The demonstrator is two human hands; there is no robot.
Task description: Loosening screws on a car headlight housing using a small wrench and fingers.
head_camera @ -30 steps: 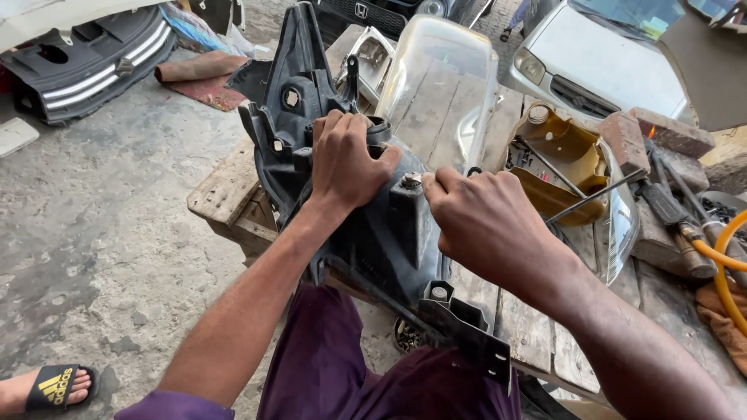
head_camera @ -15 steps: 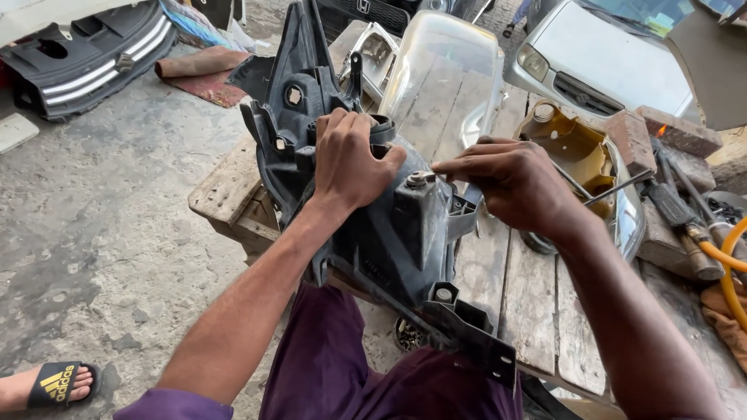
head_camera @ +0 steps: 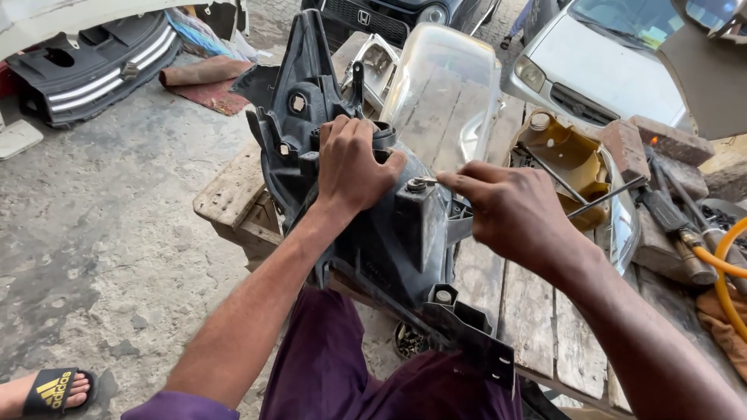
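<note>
both hands (left hand (head_camera: pixel 354 167), right hand (head_camera: pixel 513 210)) on black headlight housing (head_camera: pixel 389 241)

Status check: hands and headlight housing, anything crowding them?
Left hand gripping the black headlight housing on top. Right hand pinching at the small metal screw. Housing upright on the wooden bench. Clear lens just behind.

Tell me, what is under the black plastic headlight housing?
The black plastic headlight housing stands on a wooden plank bench. The contact spot is hidden by the housing and the person's purple-clothed legs.
</note>
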